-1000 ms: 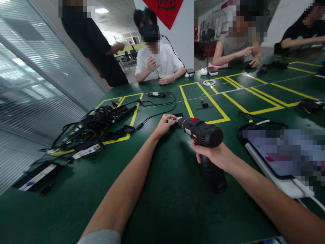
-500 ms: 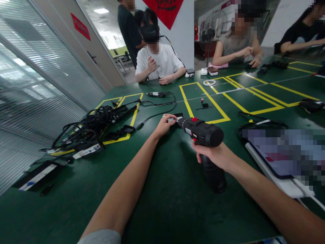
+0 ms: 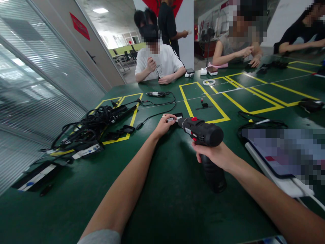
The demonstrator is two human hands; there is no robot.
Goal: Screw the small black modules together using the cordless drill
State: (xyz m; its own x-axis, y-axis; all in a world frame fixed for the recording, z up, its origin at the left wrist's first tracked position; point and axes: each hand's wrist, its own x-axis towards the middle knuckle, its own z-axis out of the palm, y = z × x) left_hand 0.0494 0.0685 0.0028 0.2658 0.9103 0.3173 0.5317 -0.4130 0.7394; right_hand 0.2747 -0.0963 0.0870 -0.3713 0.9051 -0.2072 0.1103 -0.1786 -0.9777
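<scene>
My right hand is wrapped round the grip of a black cordless drill with a red switch on top. The drill's nose points left and away, toward a small black and white part lying on the green table. My left hand is closed on that part, pinching it against the table right at the drill's tip. What the tip touches is hidden by my fingers.
A tangle of black cables and adapters lies at the left inside yellow tape lines. A phone on a white block sits at the right. Across the table three people sit; another person stands behind them.
My hands and the drill have stayed where they were. The standing person in black has walked from the far left to behind the seated person in white.
</scene>
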